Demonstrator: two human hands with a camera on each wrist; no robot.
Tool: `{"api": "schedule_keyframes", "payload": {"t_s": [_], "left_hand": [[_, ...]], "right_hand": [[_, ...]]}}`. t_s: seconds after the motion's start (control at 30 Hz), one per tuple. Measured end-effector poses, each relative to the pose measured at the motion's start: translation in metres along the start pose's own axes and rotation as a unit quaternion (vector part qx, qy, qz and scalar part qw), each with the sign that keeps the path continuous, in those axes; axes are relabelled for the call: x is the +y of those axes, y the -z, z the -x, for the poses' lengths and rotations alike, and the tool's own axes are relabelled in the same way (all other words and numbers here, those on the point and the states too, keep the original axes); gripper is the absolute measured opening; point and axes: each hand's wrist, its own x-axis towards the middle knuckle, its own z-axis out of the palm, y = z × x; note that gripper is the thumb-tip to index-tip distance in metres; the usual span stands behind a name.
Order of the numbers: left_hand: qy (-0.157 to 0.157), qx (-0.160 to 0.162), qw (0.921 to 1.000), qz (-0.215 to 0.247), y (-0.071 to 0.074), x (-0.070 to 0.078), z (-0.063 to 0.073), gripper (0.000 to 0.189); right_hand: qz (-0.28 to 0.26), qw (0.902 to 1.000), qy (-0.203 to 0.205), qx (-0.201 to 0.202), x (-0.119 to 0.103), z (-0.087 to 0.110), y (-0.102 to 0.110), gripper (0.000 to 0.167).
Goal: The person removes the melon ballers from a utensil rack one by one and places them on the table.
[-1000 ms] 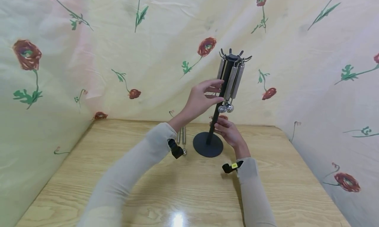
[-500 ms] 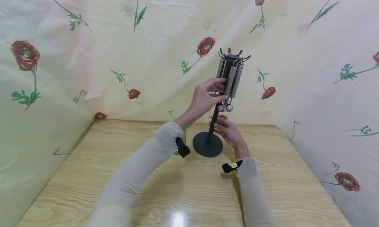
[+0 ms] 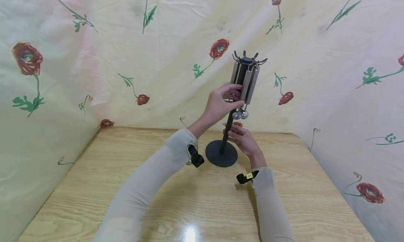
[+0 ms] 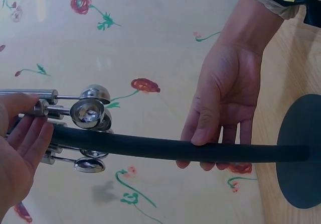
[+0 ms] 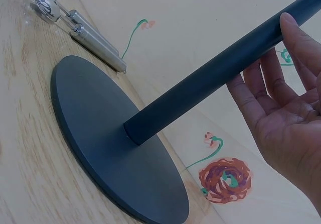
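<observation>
A black stand (image 3: 221,153) with a round base and a crown of hooks rises from the table; several metal scoops (image 3: 252,84) with round bowls hang from it. High on the stand, my left hand (image 3: 219,100) pinches the handle of one hanging scoop (image 4: 88,112) between thumb and fingers. Lower down, my right hand (image 3: 245,142) holds the pole (image 5: 200,78), thumb on one side and fingers on the other. In the left wrist view the scoop bowls cluster around the pole beyond my left fingertips.
Two more metal scoops (image 5: 95,45) lie on the wooden table (image 3: 176,200) left of the base, mostly hidden behind my left wrist in the head view. Flower-patterned cloth (image 3: 173,59) closes in the table at the back and sides.
My left hand has shifted slightly right, closer in against the hanging scoops, and its wrist now covers more of the scoops on the table. My right hand stays on the pole.
</observation>
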Motion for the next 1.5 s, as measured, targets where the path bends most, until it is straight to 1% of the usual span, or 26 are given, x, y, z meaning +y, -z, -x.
{"api": "schedule_keyframes", "payload": {"t_s": [0.1, 0.23, 0.43, 0.67, 0.87, 1.13, 1.23, 1.3, 1.4, 1.5], "left_hand": [[0.001, -0.003, 1.0000, 0.008, 0.002, 0.000, -0.001, 0.045], [0.013, -0.011, 0.9997, 0.019, 0.005, 0.003, -0.001, 0.045], [0.032, -0.030, 0.9988, 0.021, 0.011, 0.007, -0.002, 0.048], [0.047, -0.048, 0.9962, 0.055, 0.018, 0.013, -0.001, 0.049], [0.048, -0.055, 0.9947, 0.072, 0.019, 0.018, 0.000, 0.049], [0.029, -0.063, 0.9953, 0.067, 0.019, 0.023, 0.005, 0.049], [0.031, -0.062, 0.9959, 0.059, 0.021, 0.022, 0.009, 0.049], [0.037, -0.061, 0.9959, 0.056, 0.023, 0.020, 0.013, 0.049], [0.050, -0.062, 0.9950, 0.061, 0.027, 0.014, 0.018, 0.048], [0.064, -0.069, 0.9935, 0.065, 0.032, 0.005, 0.023, 0.048]], "right_hand": [[0.000, 1.0000, -0.002, 0.001, 0.000, 0.000, 0.000, 0.038], [0.003, 1.0000, 0.003, -0.003, 0.001, -0.001, 0.001, 0.038], [0.015, 0.9999, 0.005, -0.007, 0.002, -0.002, 0.002, 0.032], [0.018, 0.9998, 0.004, -0.010, 0.000, -0.001, 0.002, 0.029], [0.010, 0.9999, 0.005, -0.008, -0.001, 0.000, 0.000, 0.030], [-0.002, 1.0000, 0.000, -0.007, 0.000, 0.000, 0.001, 0.031], [-0.005, 1.0000, -0.006, -0.001, 0.001, 0.000, 0.001, 0.028], [-0.008, 0.9999, -0.010, 0.002, 0.001, -0.001, 0.001, 0.028], [-0.004, 0.9999, -0.012, 0.005, 0.001, -0.001, 0.000, 0.031], [-0.003, 0.9999, -0.013, 0.008, 0.000, 0.000, 0.000, 0.036]]}}
